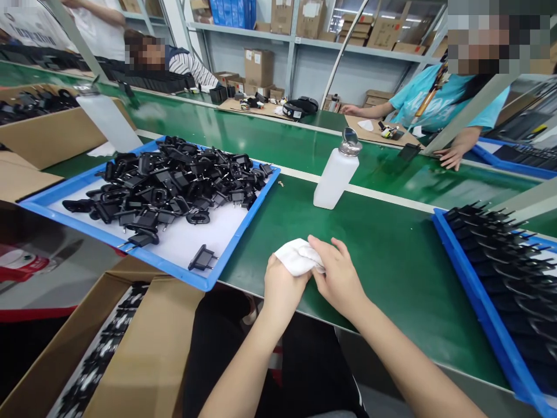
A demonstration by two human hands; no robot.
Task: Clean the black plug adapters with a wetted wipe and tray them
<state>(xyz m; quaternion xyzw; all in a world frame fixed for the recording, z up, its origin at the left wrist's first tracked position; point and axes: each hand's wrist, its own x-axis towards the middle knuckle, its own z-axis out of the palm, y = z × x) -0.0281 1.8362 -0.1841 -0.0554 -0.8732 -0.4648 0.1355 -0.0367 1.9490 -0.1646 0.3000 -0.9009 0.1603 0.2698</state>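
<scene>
On the desk (pixel 391 261) the cloth (pixel 296 255) is sitting between your left grip (pixel 281 287) and right grip (pixel 337 278), near the front edge. The bottle (pixel 335 177) is standing behind them. To your left the tray (pixel 209 281) is carrying a heap of plugs (pixel 174 180) in its far half, with a single plug (pixel 202 258) lying near its front rim. The second tray (pixel 470 278) is lying to your right, with rows of plugs (pixel 505 255) inside. A cardboard box (pixel 148 342) is sitting nearer you, before the left tray.
</scene>
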